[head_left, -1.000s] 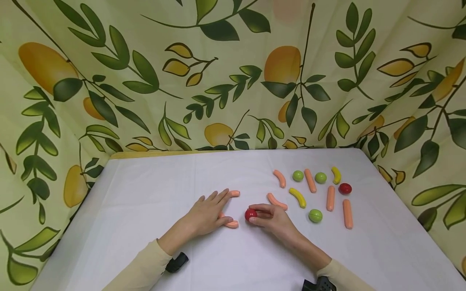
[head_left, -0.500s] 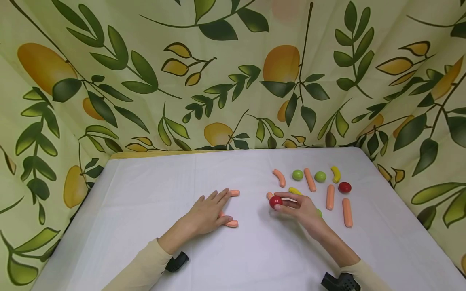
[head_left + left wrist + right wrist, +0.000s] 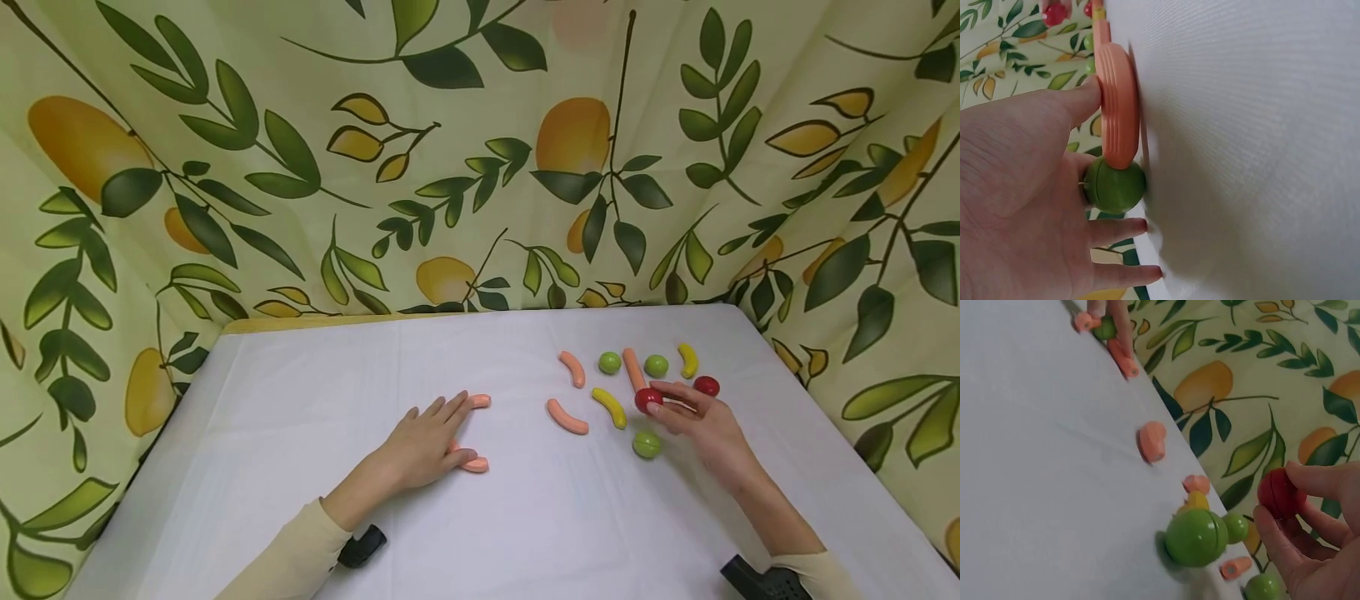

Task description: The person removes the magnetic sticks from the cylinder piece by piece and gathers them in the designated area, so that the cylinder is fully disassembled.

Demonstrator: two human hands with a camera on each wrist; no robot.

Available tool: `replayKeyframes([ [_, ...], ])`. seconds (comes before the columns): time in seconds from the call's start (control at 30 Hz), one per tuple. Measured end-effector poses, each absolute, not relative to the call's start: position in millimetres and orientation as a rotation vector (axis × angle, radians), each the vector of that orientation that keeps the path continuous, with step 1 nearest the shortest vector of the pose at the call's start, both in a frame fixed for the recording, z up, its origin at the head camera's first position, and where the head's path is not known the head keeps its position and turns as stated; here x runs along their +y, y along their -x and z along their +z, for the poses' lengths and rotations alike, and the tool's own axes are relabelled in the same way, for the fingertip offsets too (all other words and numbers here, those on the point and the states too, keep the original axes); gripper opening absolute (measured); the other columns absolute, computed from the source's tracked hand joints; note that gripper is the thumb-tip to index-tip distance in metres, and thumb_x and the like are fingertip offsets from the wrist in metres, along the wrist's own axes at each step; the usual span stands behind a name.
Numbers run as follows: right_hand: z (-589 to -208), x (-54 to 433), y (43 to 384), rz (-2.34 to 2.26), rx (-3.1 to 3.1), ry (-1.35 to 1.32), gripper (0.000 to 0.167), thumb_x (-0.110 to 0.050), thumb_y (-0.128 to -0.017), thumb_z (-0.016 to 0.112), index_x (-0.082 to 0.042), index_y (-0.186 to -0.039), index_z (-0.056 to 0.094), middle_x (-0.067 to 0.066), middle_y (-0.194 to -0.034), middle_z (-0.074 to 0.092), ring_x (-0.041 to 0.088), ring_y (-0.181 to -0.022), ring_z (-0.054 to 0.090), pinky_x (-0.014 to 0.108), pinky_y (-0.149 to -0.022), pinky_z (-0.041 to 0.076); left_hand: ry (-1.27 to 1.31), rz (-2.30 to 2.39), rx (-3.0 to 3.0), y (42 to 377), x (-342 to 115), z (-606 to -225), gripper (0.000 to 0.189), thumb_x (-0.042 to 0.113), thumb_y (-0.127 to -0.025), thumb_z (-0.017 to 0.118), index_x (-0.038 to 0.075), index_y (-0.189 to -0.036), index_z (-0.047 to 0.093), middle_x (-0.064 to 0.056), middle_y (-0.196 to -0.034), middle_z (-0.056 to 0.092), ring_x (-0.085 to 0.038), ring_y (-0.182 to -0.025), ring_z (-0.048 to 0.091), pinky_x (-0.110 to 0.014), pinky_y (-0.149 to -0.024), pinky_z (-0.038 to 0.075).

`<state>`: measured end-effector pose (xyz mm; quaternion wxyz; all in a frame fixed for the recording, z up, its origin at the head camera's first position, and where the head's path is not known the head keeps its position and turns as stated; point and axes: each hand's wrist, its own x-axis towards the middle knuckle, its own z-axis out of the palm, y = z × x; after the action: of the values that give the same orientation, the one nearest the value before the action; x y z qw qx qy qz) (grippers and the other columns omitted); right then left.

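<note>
My right hand (image 3: 708, 421) pinches a red ball (image 3: 648, 401) between thumb and fingers; a seam round it shows in the right wrist view. It is held above the table, overlapping the near end of a straight toy sausage (image 3: 633, 367). On the left, my left hand (image 3: 420, 442) rests on the table with its fingers straight and spread. Its thumb touches a curved toy sausage (image 3: 1117, 106) in the left wrist view. Beside the fingers there sits a green ball (image 3: 1116, 184), hidden under the hand from above. Another toy sausage (image 3: 480, 402) pokes out past the fingertips.
Right of centre lie two curved sausages (image 3: 567, 417), a yellow toy banana (image 3: 609, 407) and a green ball (image 3: 646, 444). Farther back are more green balls (image 3: 656, 366), a second banana (image 3: 687, 360) and another red ball (image 3: 707, 386). A patterned curtain (image 3: 450, 167) hangs behind the white table (image 3: 315, 400).
My right hand has lifted the red ball from beside the left hand and carried it rightward over the other toys, now covering the straight sausages there. The left hand has stayed in place.
</note>
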<state>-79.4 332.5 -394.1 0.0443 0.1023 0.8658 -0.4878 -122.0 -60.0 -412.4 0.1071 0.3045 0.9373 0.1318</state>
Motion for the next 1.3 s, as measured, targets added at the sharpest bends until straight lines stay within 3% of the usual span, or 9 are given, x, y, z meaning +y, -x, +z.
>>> replayKeyframes([
  [0.13, -394.0, 353.5, 78.3, -1.451, 2.666, -0.378, 0.069, -0.051, -0.094, 0.06, -0.006, -0.144, 0.046, 0.019, -0.126, 0.057, 0.023, -0.095, 0.05, 0.025, -0.067, 0.048, -0.894, 0.386, 2.762, 121.9, -60.8, -413.5, 0.074, 0.048, -0.097, 0.055, 0.01, -0.155, 0.028, -0.005, -0.16, 0.027, -0.036, -0.143, 0.031, -0.063, -0.108, 0.029],
  [0.2, -394.6, 365.1, 79.1, -1.45, 2.681, -0.397, 0.071, -0.052, -0.094, 0.058, -0.004, -0.145, 0.044, 0.017, -0.133, 0.053, 0.021, -0.115, 0.043, 0.03, -0.084, 0.049, -0.896, 0.382, 2.761, 121.9, -61.1, -414.2, 0.074, 0.048, -0.097, 0.055, 0.01, -0.155, 0.027, -0.005, -0.16, 0.027, -0.036, -0.143, 0.03, -0.063, -0.108, 0.029],
  [0.27, -395.4, 377.6, 81.0, -1.455, 2.694, -0.422, 0.073, -0.053, -0.093, 0.059, -0.003, -0.145, 0.043, 0.012, -0.135, 0.052, 0.019, -0.117, 0.042, 0.036, -0.091, 0.049, -0.895, 0.383, 2.761, 121.9, -61.4, -414.8, 0.075, 0.048, -0.097, 0.055, 0.011, -0.155, 0.027, -0.005, -0.16, 0.026, -0.035, -0.143, 0.03, -0.063, -0.108, 0.029],
  [0.37, -395.8, 396.6, 84.7, -1.448, 2.713, -0.449, 0.074, -0.054, -0.094, 0.057, -0.003, -0.145, 0.042, 0.002, -0.127, 0.056, 0.011, -0.112, 0.043, 0.038, -0.091, 0.046, -0.894, 0.39, 2.762, 121.7, -61.7, -414.9, 0.075, 0.048, -0.097, 0.055, 0.01, -0.155, 0.028, -0.005, -0.16, 0.027, -0.036, -0.143, 0.031, -0.063, -0.108, 0.029],
  [0.6, -397.1, 433.8, 98.0, -1.506, 2.709, -0.463, 0.065, -0.052, -0.094, 0.057, -0.011, -0.143, 0.048, -0.03, -0.099, 0.054, -0.01, -0.093, 0.049, 0.021, -0.077, 0.042, -0.909, 0.396, 2.768, 121.7, -61.6, -414.2, 0.074, 0.048, -0.097, 0.055, 0.009, -0.155, 0.028, -0.007, -0.159, 0.029, -0.037, -0.142, 0.032, -0.063, -0.107, 0.03],
  [0.9, -407.2, 460.7, 127.2, -1.71, 2.639, -0.46, 0.023, -0.038, -0.094, 0.063, -0.029, -0.116, 0.059, -0.031, -0.089, 0.058, -0.013, -0.082, 0.058, 0.006, -0.069, 0.046, -0.913, 0.406, 2.77, 121.9, -61.6, -414.3, 0.075, 0.048, -0.097, 0.055, 0.009, -0.155, 0.028, -0.007, -0.159, 0.029, -0.038, -0.142, 0.032, -0.064, -0.107, 0.03],
  [1.0, -411.9, 463.4, 135.9, -1.714, 2.659, -0.463, 0.024, -0.035, -0.095, 0.063, -0.022, -0.115, 0.058, -0.031, -0.085, 0.058, -0.014, -0.078, 0.058, 0.006, -0.069, 0.048, -0.907, 0.41, 2.767, 121.9, -61.8, -414.9, 0.075, 0.048, -0.097, 0.055, 0.009, -0.155, 0.028, -0.007, -0.159, 0.029, -0.038, -0.142, 0.032, -0.064, -0.107, 0.03],
  [1.13, -419.3, 465.5, 145.2, -1.67, 2.699, -0.532, 0.05, -0.035, -0.095, 0.063, 0.001, -0.129, 0.053, -0.029, -0.083, 0.052, -0.014, -0.079, 0.053, 0.006, -0.067, 0.048, -0.906, 0.407, 2.768, 122.4, -61.6, -416.2, 0.075, 0.049, -0.097, 0.055, 0.009, -0.155, 0.028, -0.007, -0.159, 0.029, -0.037, -0.142, 0.031, -0.064, -0.108, 0.029],
  [1.3, -426.4, 467.6, 152.4, -1.48, 2.792, -0.606, 0.069, -0.038, -0.096, 0.061, 0.011, -0.139, 0.042, -0.022, -0.09, 0.052, -0.005, -0.086, 0.043, 0.006, -0.066, 0.043, -0.908, 0.391, 2.775, 122.6, -61.8, -416.6, 0.076, 0.05, -0.097, 0.055, 0.01, -0.155, 0.028, -0.007, -0.159, 0.029, -0.037, -0.143, 0.031, -0.063, -0.108, 0.03],
])
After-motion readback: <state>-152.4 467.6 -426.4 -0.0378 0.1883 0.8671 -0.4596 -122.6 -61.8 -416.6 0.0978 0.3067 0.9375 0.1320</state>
